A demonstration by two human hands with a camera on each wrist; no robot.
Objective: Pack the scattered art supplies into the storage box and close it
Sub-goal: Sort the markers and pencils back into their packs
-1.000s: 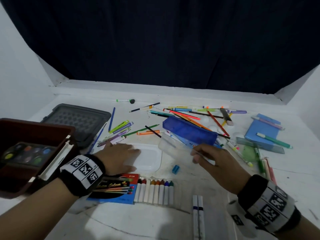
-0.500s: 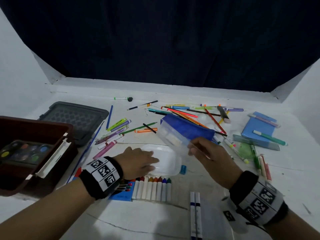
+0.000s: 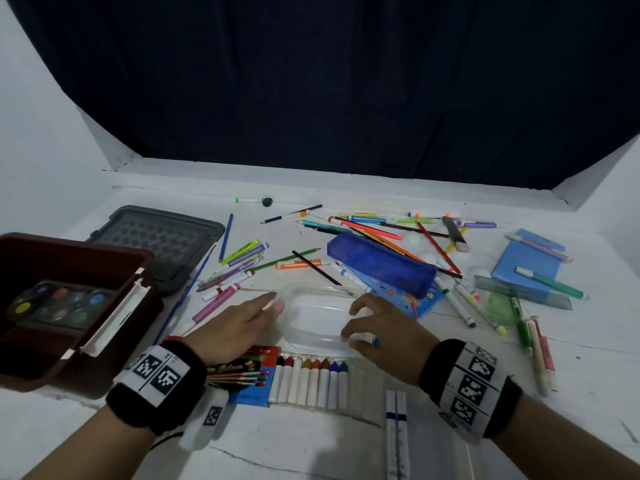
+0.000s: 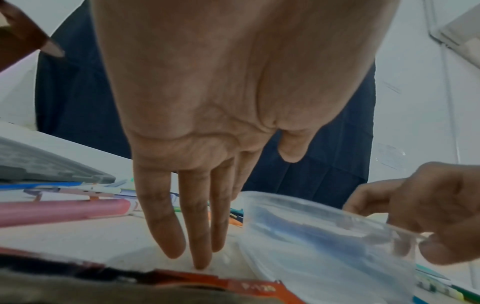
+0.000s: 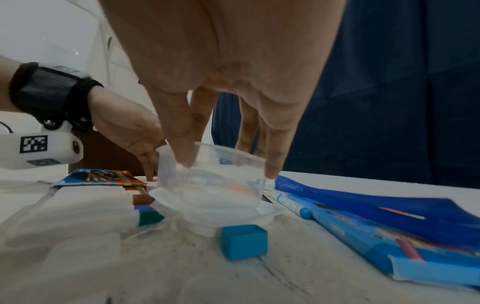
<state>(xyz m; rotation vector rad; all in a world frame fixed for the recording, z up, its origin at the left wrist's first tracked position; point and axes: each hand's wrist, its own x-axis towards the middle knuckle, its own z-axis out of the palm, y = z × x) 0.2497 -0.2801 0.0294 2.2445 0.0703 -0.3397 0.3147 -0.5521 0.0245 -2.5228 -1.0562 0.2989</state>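
A clear plastic tub (image 3: 315,317) sits on a clear lid on the table between my hands. My right hand (image 3: 367,323) grips the tub's right end, fingers curled over its rim (image 5: 213,156). The left hand (image 3: 256,313) lies flat with straight fingers (image 4: 197,236) on the table at the tub's left edge. The dark red storage box (image 3: 114,268) stands open at the left with a watercolour palette (image 3: 59,303) inside. Its grey lid (image 3: 162,237) lies behind it. Pens, markers and pencils (image 3: 381,226) lie scattered across the table.
A crayon set (image 3: 311,382) and a coloured-pencil pack (image 3: 242,372) lie near the front edge. A blue pouch (image 3: 381,261) lies behind the tub, a small blue cube (image 5: 244,241) just in front of it. At the right lie a blue notebook (image 3: 526,261) and a ruler (image 3: 523,296).
My right hand brought the clear tub from beside the blue pouch down onto the clear lid. The left hand slid off the lid to its left edge.
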